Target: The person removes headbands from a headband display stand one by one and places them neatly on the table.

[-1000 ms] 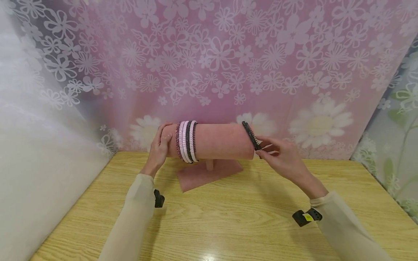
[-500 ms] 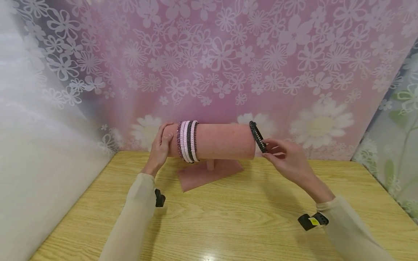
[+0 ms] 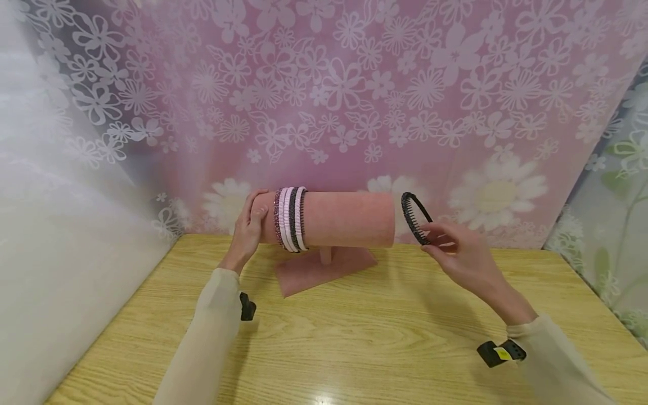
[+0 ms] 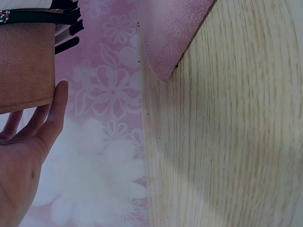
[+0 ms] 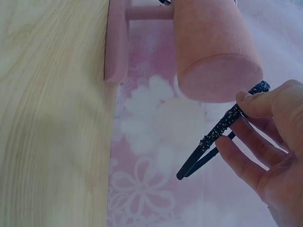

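Note:
A pink padded roll (image 3: pixel 349 219) lies level on its stand, with several headbands (image 3: pixel 291 219) in lilac, white, black and glittery purple around its left part. My left hand (image 3: pixel 249 228) grips the roll's left end; in the left wrist view the fingers (image 4: pixel 57 106) lie along its edge. Just off the right end, my right hand (image 3: pixel 466 253) pinches a black toothed headband (image 3: pixel 414 219) between thumb and fingers. The right wrist view shows glittery stones on this headband (image 5: pixel 220 127), which is apart from the roll's end face (image 5: pixel 220 80).
The stand's pink base (image 3: pixel 324 273) rests on a wood-grain table (image 3: pixel 354 337). Behind it hangs a pink flowered cloth (image 3: pixel 329 112). A white curtain (image 3: pixel 66 225) is at the left and a pale flowered one (image 3: pixel 607 225) at the right.
My right hand has moved right with the black headband, which has come off the roll's right end and turned so its loop shows. My left hand has stayed on the roll.

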Tool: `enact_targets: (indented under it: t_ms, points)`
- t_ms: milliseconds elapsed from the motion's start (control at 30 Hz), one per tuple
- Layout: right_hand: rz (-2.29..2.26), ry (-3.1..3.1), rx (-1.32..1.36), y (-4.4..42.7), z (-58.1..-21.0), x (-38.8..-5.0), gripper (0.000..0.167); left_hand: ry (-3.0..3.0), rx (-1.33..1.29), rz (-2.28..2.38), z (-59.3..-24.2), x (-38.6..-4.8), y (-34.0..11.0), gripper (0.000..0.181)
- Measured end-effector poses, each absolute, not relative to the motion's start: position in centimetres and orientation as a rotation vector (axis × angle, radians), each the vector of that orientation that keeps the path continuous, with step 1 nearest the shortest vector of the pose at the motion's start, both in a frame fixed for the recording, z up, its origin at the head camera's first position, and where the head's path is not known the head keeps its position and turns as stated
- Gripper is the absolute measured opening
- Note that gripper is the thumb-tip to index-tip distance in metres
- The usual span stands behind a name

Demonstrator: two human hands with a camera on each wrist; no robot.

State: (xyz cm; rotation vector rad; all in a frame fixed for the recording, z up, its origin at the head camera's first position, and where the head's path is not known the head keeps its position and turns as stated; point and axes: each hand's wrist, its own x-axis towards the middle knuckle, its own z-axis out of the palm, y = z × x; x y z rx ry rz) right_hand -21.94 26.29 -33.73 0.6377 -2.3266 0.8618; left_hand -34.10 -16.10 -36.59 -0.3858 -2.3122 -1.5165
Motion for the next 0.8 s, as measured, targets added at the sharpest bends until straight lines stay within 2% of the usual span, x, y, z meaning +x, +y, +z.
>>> enact_targets:
  t_ms: [800]
  points:
    - [0.631,-2.283,0.596,30.2,-36.2,-20.6,0.047,-2.269,-0.397,-1.515,-36.7,-34.1,-16.0,0.048]
